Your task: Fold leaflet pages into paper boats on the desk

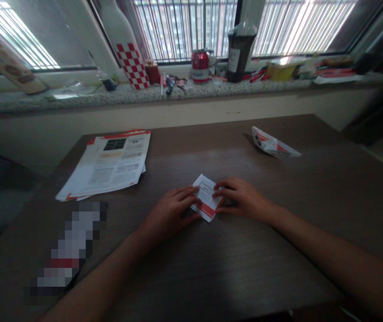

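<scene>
A small folded paper (206, 191), white with printed text and a red-orange band, lies near the middle of the brown table, turned so that a corner points toward me. My left hand (174, 208) grips its left side, fingertips on top and thumb by the lower edge. From the other side, my right hand (245, 197) holds the right edge with bent fingers, its thumb near the lower right corner. The fingers cover parts of both side edges.
A stack of printed sheets (117, 161) lies at the table's back left. Nearer me is a pixelated flat object (69, 246). A folded paper shape (273, 144) stands back right. The windowsill (178, 91) holds a red can (200, 67), a dark bottle (240, 56) and a checkered bottle (132, 65).
</scene>
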A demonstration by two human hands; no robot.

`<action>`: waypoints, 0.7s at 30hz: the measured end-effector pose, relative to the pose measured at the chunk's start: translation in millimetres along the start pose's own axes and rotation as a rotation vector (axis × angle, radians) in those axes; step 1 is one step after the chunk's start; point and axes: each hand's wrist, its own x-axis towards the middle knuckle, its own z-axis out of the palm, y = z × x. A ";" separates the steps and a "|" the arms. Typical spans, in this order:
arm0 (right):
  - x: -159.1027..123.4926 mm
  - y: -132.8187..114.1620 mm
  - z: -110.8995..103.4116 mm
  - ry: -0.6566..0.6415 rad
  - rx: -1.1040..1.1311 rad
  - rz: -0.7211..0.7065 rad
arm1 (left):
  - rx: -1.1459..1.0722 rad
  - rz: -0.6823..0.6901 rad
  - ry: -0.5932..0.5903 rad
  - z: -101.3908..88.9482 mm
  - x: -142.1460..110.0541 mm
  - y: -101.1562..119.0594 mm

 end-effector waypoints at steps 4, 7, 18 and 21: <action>-0.2 -1.1 0.7 0.006 -0.012 0.003 | -0.004 0.005 0.011 -0.6 0.7 2.1; 0.1 -3.3 0.2 0.006 -0.018 0.007 | -0.006 0.003 0.016 -0.1 0.6 2.6; 0.5 -4.8 1.2 0.018 -0.015 0.017 | 0.003 -0.007 0.010 0.1 1.6 4.0; 0.8 -5.1 0.9 0.016 -0.021 0.017 | 0.006 -0.014 0.019 -0.2 2.0 4.8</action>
